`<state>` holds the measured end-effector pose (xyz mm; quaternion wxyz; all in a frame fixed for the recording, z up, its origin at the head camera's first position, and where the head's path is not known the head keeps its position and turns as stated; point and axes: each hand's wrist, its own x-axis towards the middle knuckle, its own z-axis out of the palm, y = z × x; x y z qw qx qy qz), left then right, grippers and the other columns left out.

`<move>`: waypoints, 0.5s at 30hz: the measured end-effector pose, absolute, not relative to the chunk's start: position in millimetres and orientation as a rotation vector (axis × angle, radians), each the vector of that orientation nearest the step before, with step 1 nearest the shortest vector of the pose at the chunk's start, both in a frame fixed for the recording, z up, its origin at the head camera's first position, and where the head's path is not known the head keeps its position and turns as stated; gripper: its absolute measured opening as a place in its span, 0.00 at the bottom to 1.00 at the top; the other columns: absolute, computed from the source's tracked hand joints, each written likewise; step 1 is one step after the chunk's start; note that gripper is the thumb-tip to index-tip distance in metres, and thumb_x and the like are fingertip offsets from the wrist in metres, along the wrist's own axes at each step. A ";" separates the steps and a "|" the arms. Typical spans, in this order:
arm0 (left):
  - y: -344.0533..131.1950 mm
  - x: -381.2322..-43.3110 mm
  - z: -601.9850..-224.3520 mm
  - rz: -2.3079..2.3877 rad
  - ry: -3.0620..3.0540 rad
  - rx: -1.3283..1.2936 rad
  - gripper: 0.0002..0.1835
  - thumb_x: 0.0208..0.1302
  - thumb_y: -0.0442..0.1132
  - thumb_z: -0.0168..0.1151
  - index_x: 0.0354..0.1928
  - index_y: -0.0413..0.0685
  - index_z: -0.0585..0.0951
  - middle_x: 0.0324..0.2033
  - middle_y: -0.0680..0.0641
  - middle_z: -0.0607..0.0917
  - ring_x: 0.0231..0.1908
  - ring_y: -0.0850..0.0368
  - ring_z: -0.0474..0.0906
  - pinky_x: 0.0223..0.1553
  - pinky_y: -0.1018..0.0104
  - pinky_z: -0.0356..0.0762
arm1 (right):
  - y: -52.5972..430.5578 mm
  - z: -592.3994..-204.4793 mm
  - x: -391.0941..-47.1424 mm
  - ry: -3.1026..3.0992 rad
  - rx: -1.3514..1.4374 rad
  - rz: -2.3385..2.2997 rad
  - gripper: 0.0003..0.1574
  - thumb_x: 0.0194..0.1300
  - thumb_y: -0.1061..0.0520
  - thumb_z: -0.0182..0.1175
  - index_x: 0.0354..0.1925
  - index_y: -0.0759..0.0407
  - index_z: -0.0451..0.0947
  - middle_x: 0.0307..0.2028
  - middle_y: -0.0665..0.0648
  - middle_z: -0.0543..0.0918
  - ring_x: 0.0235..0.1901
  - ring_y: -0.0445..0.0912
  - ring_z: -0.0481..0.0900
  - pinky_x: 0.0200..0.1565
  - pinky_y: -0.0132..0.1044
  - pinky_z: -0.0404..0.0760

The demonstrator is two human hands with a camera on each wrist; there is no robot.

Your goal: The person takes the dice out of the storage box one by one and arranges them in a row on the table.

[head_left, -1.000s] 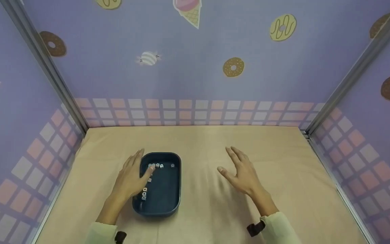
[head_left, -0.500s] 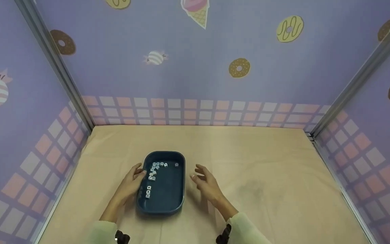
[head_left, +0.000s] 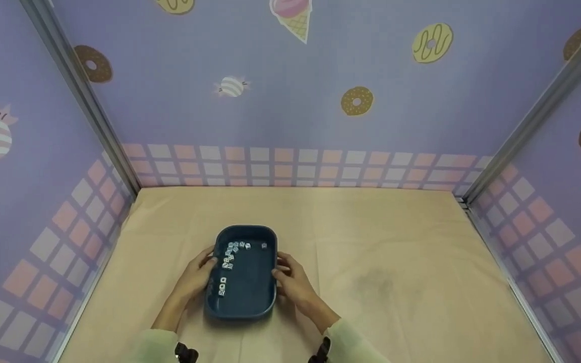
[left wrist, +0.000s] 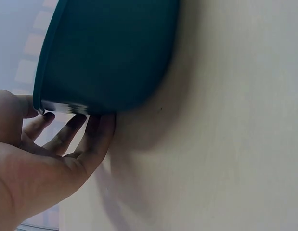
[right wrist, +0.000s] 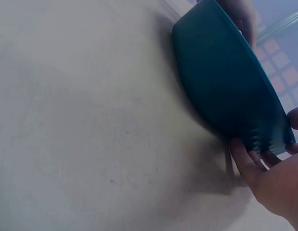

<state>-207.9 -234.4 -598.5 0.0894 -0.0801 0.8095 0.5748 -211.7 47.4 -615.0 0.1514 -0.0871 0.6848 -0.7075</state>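
Purple walls (head_left: 290,116) hem in the surface (head_left: 396,222) here; on it sits the blue tray (head_left: 250,287); the left hand (head_left: 195,273) and right hand (head_left: 296,283) flank it, thumbs at its rim, fingers gripping its long sides; inside, little dice (head_left: 229,253) cluster mostly leftward.

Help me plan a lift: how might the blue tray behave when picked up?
The tray is probably stiff: its walls look unbent between the left hand and right hand. Its smooth, shiny side may feel slippery. Tilting would likely send the scattered dice sliding inside it.
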 end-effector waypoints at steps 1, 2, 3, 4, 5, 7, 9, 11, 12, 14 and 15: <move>-233.1 -207.6 -598.3 1.724 2.400 -0.238 0.29 0.86 0.41 0.44 0.83 0.47 0.60 0.77 0.28 0.63 0.77 0.28 0.58 0.76 0.33 0.55 | 48.9 -614.9 -212.1 1.986 -0.254 -2.021 0.34 0.81 0.61 0.54 0.79 0.61 0.62 0.73 0.70 0.68 0.70 0.65 0.71 0.62 0.60 0.81; -231.6 -206.9 -598.2 1.741 2.389 -0.238 0.29 0.86 0.41 0.45 0.83 0.47 0.60 0.77 0.28 0.64 0.77 0.29 0.58 0.76 0.33 0.55 | 51.1 -614.4 -212.6 2.005 -0.261 -2.011 0.33 0.81 0.61 0.54 0.79 0.61 0.63 0.73 0.70 0.68 0.70 0.65 0.71 0.63 0.60 0.80; -229.7 -206.0 -598.0 1.763 2.371 -0.241 0.29 0.85 0.40 0.45 0.83 0.47 0.61 0.77 0.28 0.64 0.77 0.29 0.59 0.76 0.33 0.56 | 53.9 -613.8 -213.0 2.020 -0.269 -2.001 0.33 0.81 0.61 0.54 0.79 0.61 0.63 0.73 0.70 0.69 0.70 0.65 0.71 0.64 0.60 0.79; -226.8 -205.7 -597.5 1.780 2.359 -0.237 0.28 0.85 0.40 0.46 0.82 0.47 0.61 0.76 0.29 0.65 0.77 0.29 0.59 0.75 0.33 0.57 | 57.9 -612.7 -214.0 2.033 -0.279 -1.993 0.33 0.81 0.61 0.54 0.79 0.61 0.63 0.73 0.69 0.69 0.70 0.65 0.71 0.65 0.60 0.78; -223.5 -205.3 -596.8 1.797 2.348 -0.234 0.28 0.85 0.41 0.46 0.82 0.48 0.61 0.76 0.29 0.65 0.76 0.29 0.60 0.75 0.32 0.57 | 62.2 -611.9 -215.0 2.047 -0.292 -1.985 0.33 0.81 0.61 0.54 0.79 0.61 0.64 0.72 0.70 0.69 0.70 0.64 0.72 0.66 0.59 0.77; -216.2 -205.2 -596.3 1.819 2.341 -0.221 0.28 0.85 0.41 0.47 0.82 0.48 0.62 0.75 0.30 0.67 0.76 0.29 0.62 0.74 0.32 0.59 | 71.5 -610.8 -216.8 2.054 -0.311 -1.978 0.33 0.81 0.62 0.53 0.79 0.61 0.64 0.72 0.70 0.69 0.70 0.65 0.71 0.67 0.59 0.76; -208.3 -205.3 -596.6 1.821 2.346 -0.209 0.28 0.85 0.41 0.48 0.82 0.48 0.63 0.75 0.30 0.68 0.75 0.29 0.63 0.74 0.32 0.61 | 80.7 -611.3 -218.1 2.054 -0.316 -1.979 0.33 0.81 0.62 0.53 0.79 0.62 0.63 0.72 0.70 0.69 0.70 0.65 0.71 0.67 0.59 0.76; -200.3 -206.2 -598.0 1.817 2.359 -0.198 0.28 0.84 0.41 0.49 0.82 0.47 0.63 0.74 0.30 0.69 0.75 0.29 0.64 0.74 0.33 0.61 | 88.9 -613.8 -218.9 2.060 -0.300 -1.975 0.33 0.80 0.62 0.53 0.79 0.62 0.63 0.72 0.69 0.70 0.69 0.64 0.72 0.66 0.58 0.77; -196.8 -206.9 -599.1 1.815 2.361 -0.199 0.28 0.84 0.41 0.49 0.81 0.47 0.64 0.74 0.30 0.70 0.75 0.29 0.64 0.73 0.33 0.62 | 92.4 -615.4 -219.1 2.066 -0.288 -1.972 0.33 0.80 0.62 0.53 0.79 0.62 0.64 0.72 0.69 0.70 0.68 0.63 0.73 0.66 0.57 0.77; -191.3 -208.5 -600.8 1.814 2.354 -0.207 0.28 0.84 0.41 0.50 0.81 0.47 0.64 0.73 0.31 0.70 0.74 0.30 0.65 0.73 0.33 0.63 | 98.6 -618.5 -219.2 2.066 -0.265 -1.968 0.33 0.80 0.61 0.53 0.79 0.60 0.63 0.72 0.69 0.70 0.68 0.63 0.73 0.64 0.56 0.80; -189.6 -209.4 -601.6 1.820 2.343 -0.206 0.29 0.84 0.41 0.50 0.81 0.47 0.64 0.73 0.31 0.71 0.74 0.30 0.66 0.73 0.34 0.64 | 101.2 -619.7 -219.2 2.062 -0.257 -1.967 0.34 0.80 0.61 0.54 0.79 0.60 0.63 0.72 0.69 0.70 0.68 0.63 0.73 0.63 0.56 0.81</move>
